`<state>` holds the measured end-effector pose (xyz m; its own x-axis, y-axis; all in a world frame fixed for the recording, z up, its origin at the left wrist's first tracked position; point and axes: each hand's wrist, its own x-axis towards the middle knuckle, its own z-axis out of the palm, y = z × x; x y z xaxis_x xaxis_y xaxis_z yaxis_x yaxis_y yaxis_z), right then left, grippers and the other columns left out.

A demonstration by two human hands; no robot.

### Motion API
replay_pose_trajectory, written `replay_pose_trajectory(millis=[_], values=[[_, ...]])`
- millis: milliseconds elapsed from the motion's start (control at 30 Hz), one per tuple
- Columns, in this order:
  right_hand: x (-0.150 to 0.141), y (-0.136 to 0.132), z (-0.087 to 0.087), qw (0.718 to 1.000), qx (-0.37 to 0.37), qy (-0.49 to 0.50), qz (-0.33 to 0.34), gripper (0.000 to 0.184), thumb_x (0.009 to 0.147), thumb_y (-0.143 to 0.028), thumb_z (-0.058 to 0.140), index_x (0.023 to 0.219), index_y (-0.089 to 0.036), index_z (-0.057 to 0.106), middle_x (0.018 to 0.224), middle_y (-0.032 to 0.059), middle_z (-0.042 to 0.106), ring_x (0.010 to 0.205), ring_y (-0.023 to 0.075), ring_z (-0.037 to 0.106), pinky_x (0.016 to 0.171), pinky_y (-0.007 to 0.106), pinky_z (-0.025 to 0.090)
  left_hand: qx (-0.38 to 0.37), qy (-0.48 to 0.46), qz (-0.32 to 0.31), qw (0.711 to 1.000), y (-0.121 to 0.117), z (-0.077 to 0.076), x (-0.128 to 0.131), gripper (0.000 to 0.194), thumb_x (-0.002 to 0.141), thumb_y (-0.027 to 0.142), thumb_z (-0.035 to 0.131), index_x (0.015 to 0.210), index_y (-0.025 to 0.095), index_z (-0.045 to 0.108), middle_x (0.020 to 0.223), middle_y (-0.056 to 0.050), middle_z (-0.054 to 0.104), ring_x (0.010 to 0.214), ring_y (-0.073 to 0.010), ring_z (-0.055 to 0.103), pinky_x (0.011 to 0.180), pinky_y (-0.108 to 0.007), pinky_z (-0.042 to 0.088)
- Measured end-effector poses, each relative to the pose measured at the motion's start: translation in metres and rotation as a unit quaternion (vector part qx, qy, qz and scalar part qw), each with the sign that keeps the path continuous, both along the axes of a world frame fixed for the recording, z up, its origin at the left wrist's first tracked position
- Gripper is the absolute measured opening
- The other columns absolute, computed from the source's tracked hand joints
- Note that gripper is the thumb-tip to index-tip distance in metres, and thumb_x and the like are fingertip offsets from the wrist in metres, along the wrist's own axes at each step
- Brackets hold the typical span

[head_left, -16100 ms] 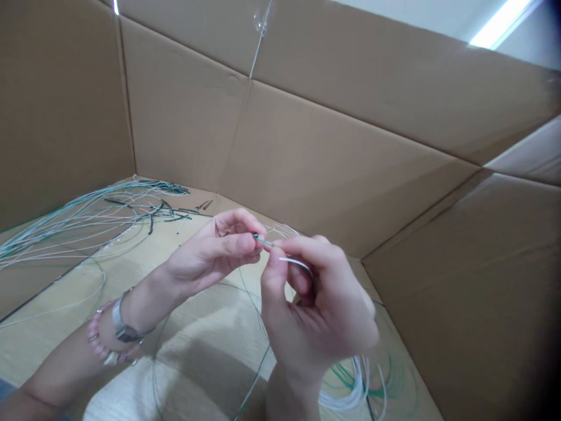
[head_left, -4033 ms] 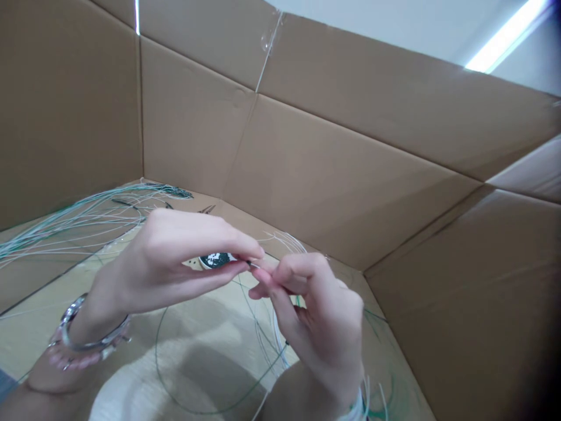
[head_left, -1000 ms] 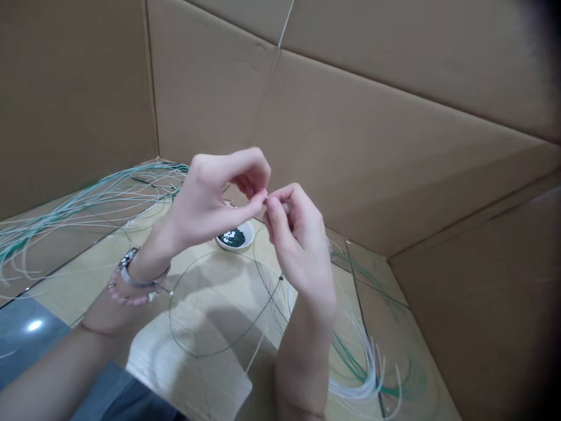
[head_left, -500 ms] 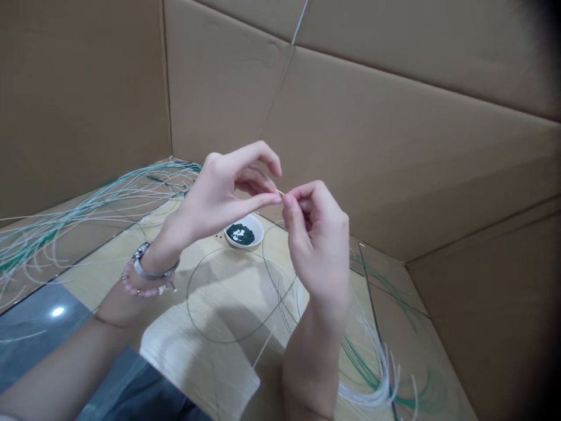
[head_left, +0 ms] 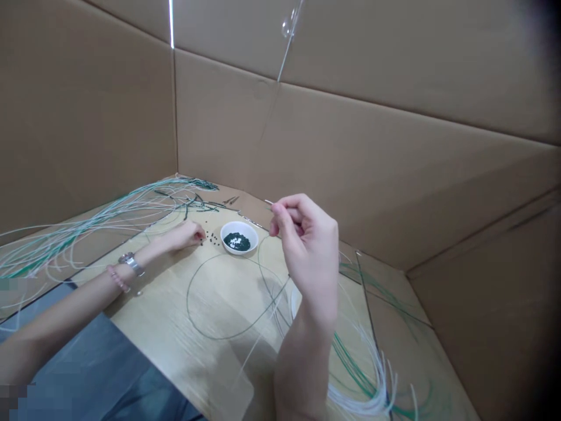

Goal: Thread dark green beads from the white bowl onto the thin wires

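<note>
My left hand [head_left: 184, 235] rests on the wooden table with its fingers curled, right beside several scattered dark beads [head_left: 209, 238]. Whether it pinches a bead is hidden. Just to the right of those beads stands a small white bowl [head_left: 236, 236] holding dark green beads and a few white ones. My right hand [head_left: 307, 248] is raised above the table, to the right of the bowl, and its fingertips pinch a thin wire [head_left: 228, 338]. The wire's pale tip sticks out to the left, and a dark length loops down across the table.
Tall cardboard walls [head_left: 350, 146] enclose the back and sides of the wooden table [head_left: 175, 345]. Bundles of pale and green strands [head_left: 105, 219] lie at left, with more [head_left: 363, 380] at lower right. Beaded strands [head_left: 197, 204] lie at the back. My grey-clothed lap [head_left: 96, 368] shows at lower left.
My left hand has let go of the pinch and dropped to the table beside the beads. The hands are now apart. My right hand stays raised with the wire, and the bowl shows more fully.
</note>
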<state>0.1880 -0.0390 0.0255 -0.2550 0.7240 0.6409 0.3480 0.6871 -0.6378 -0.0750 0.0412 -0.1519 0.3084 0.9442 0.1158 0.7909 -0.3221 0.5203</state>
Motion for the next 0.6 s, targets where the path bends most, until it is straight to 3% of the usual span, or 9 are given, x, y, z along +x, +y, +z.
replay_pose_trajectory(millis=[200,333,433,500,600], values=[[0.007,-0.002,0.002,0.999,-0.015,0.000,0.041,0.017,0.092,-0.030,0.048,0.081,-0.018,0.053,0.060,-0.0037,0.056,0.051,0.0047,0.048,0.046,0.017,0.034,-0.002,-0.004,0.012,1.000,0.002,-0.016,0.003,0.027,0.090,0.032,0.055,0.108,0.013,0.059,0.106,-0.008,0.062,0.093,-0.0187,0.061,0.082,-0.040,0.053],[0.009,-0.004,0.003,0.997,-0.030,-0.002,0.065,0.014,0.092,-0.028,0.047,0.082,-0.018,0.052,0.062,-0.0039,0.056,0.054,0.0044,0.051,0.048,0.016,0.036,0.028,-0.061,0.035,0.997,-0.006,-0.010,0.006,0.024,0.090,0.033,0.054,0.103,0.013,0.060,0.101,-0.007,0.063,0.088,-0.0168,0.062,0.079,-0.037,0.053],[0.010,-0.005,0.003,0.996,-0.040,0.012,0.082,0.013,0.092,-0.028,0.046,0.084,-0.018,0.052,0.065,-0.0035,0.057,0.058,0.0047,0.054,0.050,0.016,0.038,0.074,-0.137,0.058,0.986,-0.006,0.021,0.016,0.022,0.087,0.033,0.057,0.089,0.011,0.063,0.086,-0.005,0.065,0.078,-0.0154,0.061,0.073,-0.034,0.053],[0.011,-0.005,0.002,0.995,-0.042,0.020,0.087,0.013,0.092,-0.028,0.046,0.085,-0.019,0.052,0.067,-0.0033,0.057,0.058,0.0048,0.054,0.051,0.016,0.039,0.118,-0.205,0.074,0.969,-0.006,0.055,0.031,0.025,0.086,0.034,0.057,0.085,0.010,0.064,0.083,-0.008,0.067,0.074,-0.0155,0.060,0.069,-0.031,0.052],[0.012,-0.005,0.002,0.996,-0.022,0.034,0.081,0.011,0.091,-0.027,0.048,0.084,-0.019,0.053,0.067,-0.0038,0.056,0.057,0.0047,0.053,0.051,0.016,0.041,0.177,-0.307,0.051,0.934,-0.014,0.114,0.067,0.030,0.084,0.039,0.058,0.095,0.012,0.065,0.090,-0.009,0.068,0.078,-0.0155,0.062,0.071,-0.027,0.052]])
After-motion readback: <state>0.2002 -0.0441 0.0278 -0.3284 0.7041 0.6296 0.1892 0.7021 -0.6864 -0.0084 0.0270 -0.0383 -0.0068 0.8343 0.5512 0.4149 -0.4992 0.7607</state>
